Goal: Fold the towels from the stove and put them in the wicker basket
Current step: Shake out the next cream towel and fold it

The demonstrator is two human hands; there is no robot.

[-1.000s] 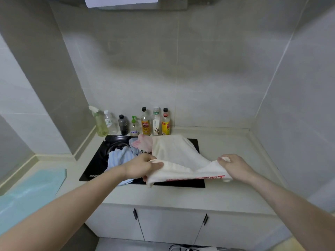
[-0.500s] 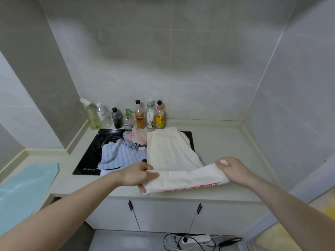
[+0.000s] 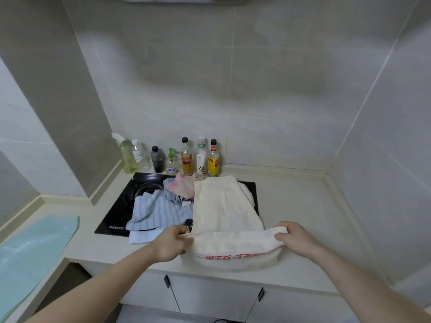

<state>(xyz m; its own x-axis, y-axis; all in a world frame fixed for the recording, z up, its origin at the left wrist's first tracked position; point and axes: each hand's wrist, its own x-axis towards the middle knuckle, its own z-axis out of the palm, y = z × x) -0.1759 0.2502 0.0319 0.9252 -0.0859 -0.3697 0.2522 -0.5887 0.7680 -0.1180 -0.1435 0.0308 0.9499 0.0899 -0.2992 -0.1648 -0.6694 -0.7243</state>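
Both forearms reach forward over the counter's (image 3: pixel 303 206) front edge. The left hand (image 3: pixel 171 243) pinches the near left corner of the cream towel (image 3: pixel 224 213), fingers curled round the fabric; the right hand (image 3: pixel 295 238) grips the near right corner the same way, a folded band with red lettering stretched between them. Beyond the hands, the towel's far end lies on the black stove (image 3: pixel 121 213). Ahead of the left hand sit three more cloths: one blue striped towel (image 3: pixel 158 213), one pink cloth (image 3: pixel 184 186), one grey cloth (image 3: pixel 171 194). Seven bottles (image 3: pixel 187 159) line the wall behind.
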